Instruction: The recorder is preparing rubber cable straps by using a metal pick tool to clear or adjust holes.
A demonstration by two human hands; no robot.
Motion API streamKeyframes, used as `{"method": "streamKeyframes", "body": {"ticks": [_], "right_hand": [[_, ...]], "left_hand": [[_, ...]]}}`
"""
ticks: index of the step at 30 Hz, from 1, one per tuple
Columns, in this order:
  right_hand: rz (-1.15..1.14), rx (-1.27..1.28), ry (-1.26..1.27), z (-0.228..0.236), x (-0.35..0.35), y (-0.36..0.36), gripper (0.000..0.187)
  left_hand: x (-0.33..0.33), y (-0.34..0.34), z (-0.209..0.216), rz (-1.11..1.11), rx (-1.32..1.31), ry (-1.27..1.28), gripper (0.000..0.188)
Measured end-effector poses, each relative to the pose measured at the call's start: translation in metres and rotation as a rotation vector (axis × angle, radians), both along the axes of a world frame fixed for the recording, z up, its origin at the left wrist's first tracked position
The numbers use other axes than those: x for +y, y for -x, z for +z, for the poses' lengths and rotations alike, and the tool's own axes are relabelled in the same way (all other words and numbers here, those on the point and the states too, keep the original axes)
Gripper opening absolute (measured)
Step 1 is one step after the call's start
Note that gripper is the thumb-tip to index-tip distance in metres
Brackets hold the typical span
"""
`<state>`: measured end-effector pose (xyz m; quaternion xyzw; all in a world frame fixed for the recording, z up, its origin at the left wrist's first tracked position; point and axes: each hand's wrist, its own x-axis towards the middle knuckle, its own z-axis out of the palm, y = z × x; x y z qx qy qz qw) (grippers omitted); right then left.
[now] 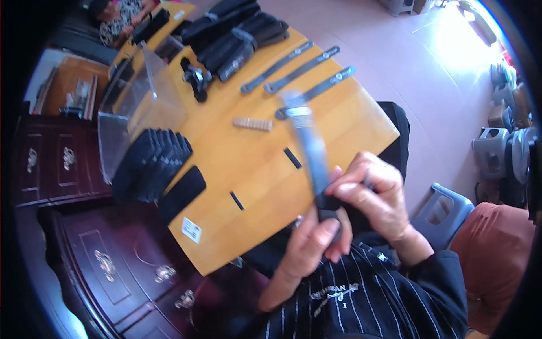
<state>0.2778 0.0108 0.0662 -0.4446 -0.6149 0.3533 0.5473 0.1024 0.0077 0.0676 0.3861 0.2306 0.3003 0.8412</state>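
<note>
A long grey strap [309,150] with a black end is held up in front of me, its upper part blurred by motion. My left hand [313,234] grips the black lower end, thumb laid over it. Just above, my right hand [372,189] pinches the strap near where grey meets black. Behind the raised tip lie three similar grey straps, a near one [330,83], a middle one [302,69] and a far one [276,66], each with a rounded end. A beige ridged piece [252,124] and two short black strips, one [292,158] nearer the strap, one [236,200] farther left, rest on the table.
Bundled black straps [243,45] and a black clamp-like part [196,79] are at the wooden table's [361,121] far side. On the left stand a clear plastic box [141,90] and a row of black pads [152,161]. Grey stools [443,212] stand right; another person [121,22] sits far left.
</note>
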Motion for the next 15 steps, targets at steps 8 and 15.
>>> {"method": "streamKeyframes", "body": {"ticks": [8,15], "right_hand": [[-0.331,0.263,0.079,0.025,0.027,-0.056,0.022],[-1.075,0.068,0.036,-0.011,0.061,-0.165,0.033]], "left_hand": [[-0.024,0.036,-0.001,-0.226,0.186,-0.115,0.055],[-0.048,0.09,-0.001,-0.227,0.412,-0.147,0.051]]}}
